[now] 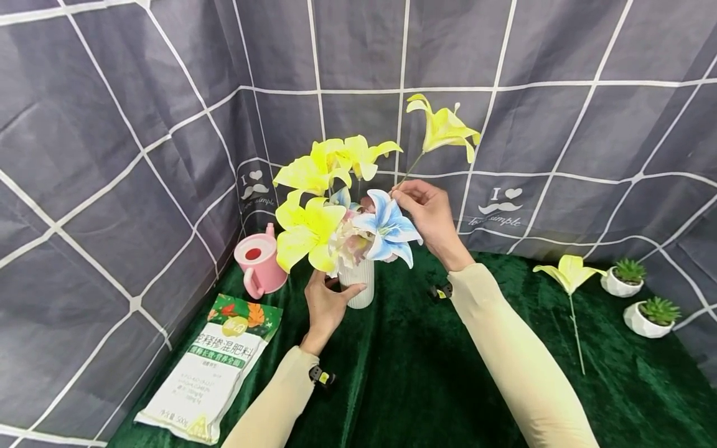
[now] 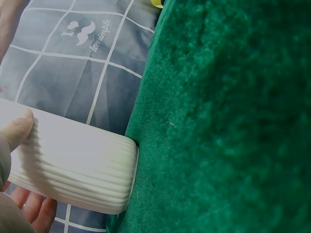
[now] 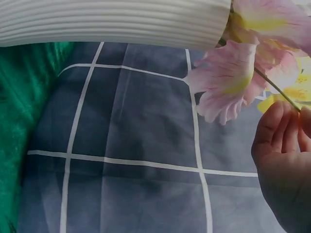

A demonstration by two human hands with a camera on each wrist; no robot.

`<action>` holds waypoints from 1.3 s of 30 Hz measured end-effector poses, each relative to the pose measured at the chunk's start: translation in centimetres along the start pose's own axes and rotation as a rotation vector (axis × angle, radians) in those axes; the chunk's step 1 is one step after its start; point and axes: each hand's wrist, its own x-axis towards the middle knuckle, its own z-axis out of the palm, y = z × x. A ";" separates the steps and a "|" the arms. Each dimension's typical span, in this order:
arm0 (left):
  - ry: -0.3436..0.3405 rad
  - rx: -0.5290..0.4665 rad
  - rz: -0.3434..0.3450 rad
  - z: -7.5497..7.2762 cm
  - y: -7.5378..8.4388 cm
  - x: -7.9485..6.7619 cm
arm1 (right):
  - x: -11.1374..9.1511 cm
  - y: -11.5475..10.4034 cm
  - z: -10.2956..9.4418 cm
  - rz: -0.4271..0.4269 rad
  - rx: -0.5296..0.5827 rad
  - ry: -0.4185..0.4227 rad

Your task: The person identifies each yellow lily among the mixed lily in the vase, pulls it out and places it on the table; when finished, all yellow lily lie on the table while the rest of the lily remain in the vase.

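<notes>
- Head view: the left hand [image 1: 327, 303] holds the white vase [image 1: 361, 294], which stands upright on the green cloth [image 1: 431, 373]. A firm but gentle grip here should stop it tipping.
- Same view: the right hand [image 1: 430, 216] pinches the stem of a yellow lily [image 1: 445, 129], its bloom up and to the right of the blue lily [image 1: 388, 225]. Bringing the stem more upright would suit the vase's opening better than a slanting push.
- Left wrist view: the thumb [image 2: 18, 130] lies on one side of the vase and the fingers [image 2: 44, 213] show at the other, so the hold wraps the body; it is best kept flat on its base.
- Right wrist view: the fingers [image 3: 273, 124] are closed narrowly on the thin stem, which passes the pink flowers [image 3: 227, 80] near the vase's rim. The stem's lower end is hidden, so I cannot tell whether it is inside. Feeling for a gap between stems, with light pressure, should spare the petals.
</notes>
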 end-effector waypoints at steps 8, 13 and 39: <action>0.003 -0.018 0.010 0.0 0.1 -0.1 | 0.4 -0.8 0.0 -0.110 0.082 0.048; 0.001 -0.019 -0.008 0.0 0.2 -0.1 | 0.5 -1.1 0.1 -0.159 0.128 0.110; 0.010 0.009 0.018 0.1 0.1 -0.1 | 1.3 -2.1 1.4 -0.247 0.181 0.177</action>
